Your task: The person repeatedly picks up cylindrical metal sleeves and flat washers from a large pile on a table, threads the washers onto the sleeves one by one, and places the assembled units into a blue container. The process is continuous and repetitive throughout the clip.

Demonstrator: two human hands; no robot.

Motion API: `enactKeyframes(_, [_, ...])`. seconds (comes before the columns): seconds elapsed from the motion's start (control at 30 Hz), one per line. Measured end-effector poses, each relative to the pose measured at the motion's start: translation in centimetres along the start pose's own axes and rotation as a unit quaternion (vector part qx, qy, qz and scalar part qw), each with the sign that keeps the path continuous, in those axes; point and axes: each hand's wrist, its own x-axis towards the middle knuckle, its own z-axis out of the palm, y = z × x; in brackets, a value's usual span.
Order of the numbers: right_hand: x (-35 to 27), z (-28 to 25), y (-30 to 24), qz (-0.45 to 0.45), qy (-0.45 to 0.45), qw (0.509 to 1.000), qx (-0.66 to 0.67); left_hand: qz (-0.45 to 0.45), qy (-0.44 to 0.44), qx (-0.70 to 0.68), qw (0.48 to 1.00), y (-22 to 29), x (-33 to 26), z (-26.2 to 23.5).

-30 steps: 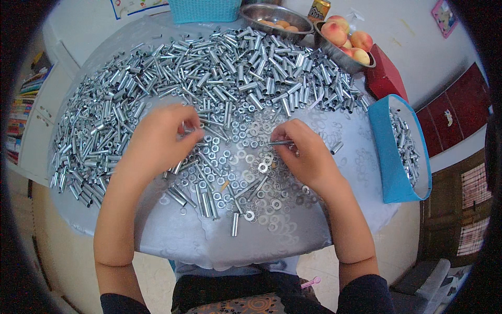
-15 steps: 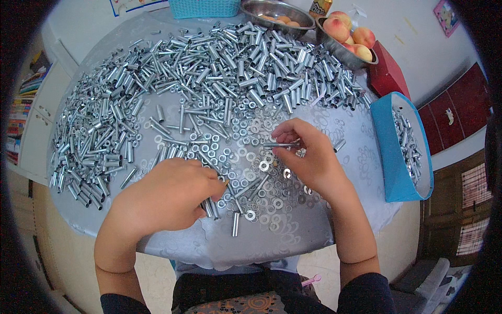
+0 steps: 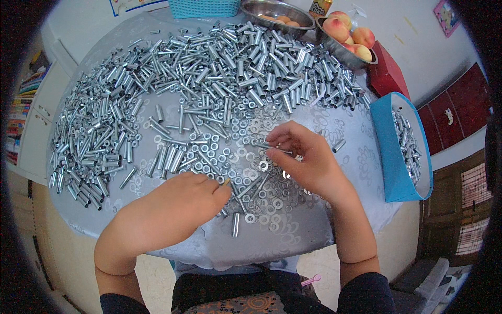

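Note:
A thin metal bolt (image 3: 273, 148) is pinched between the thumb and fingers of my right hand (image 3: 311, 157), held level over the washers. My left hand (image 3: 178, 203) is palm down at the near side of the pile, its fingers curled under and mostly hidden. A small yellowish bit (image 3: 226, 182) shows at its fingertips; what it grips I cannot make out. Loose flat washers (image 3: 274, 201) and nuts (image 3: 212, 146) lie between the hands. One metal sleeve (image 3: 236, 225) rests near the table's front edge, just right of my left hand.
A wide heap of metal sleeves and bolts (image 3: 209, 63) arcs across the table's far and left sides. At right stands a blue fabric bin (image 3: 389, 157) with metal parts. Behind are a bowl of peaches (image 3: 334, 49), a bowl of eggs (image 3: 251, 13) and a turquoise basket (image 3: 204, 8).
My left hand has shifted slightly right and down, uncovering sleeves behind it. My right hand has moved a little left, and the bolt in it has tilted.

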Motion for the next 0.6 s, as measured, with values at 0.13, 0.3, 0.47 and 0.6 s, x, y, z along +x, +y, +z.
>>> enactKeyframes(0.13, [-0.1, 0.1, 0.1, -0.035, -0.004, 0.999, -0.029, 0.014, -0.009, -0.072, 0.997, -0.8, 0.2, -0.5])
enactKeyframes(0.3, [-0.4, 0.1, -0.9, -0.029, -0.014, 0.998, -0.056, 0.063, 0.117, -0.206, 0.969, -3.0, 2.0, 0.1])
enactKeyframes(0.47, [-0.4, 0.2, -0.6, -0.007, -0.080, 0.996, 0.025, -0.139, 0.249, -0.507, 0.814, -4.6, 3.6, 0.7])
enactKeyframes(0.6, [-0.2, 0.8, -0.1, 0.026, -0.068, 0.990, 0.118, -0.147, 0.255, -0.586, 0.755, -3.6, 4.4, 1.7])
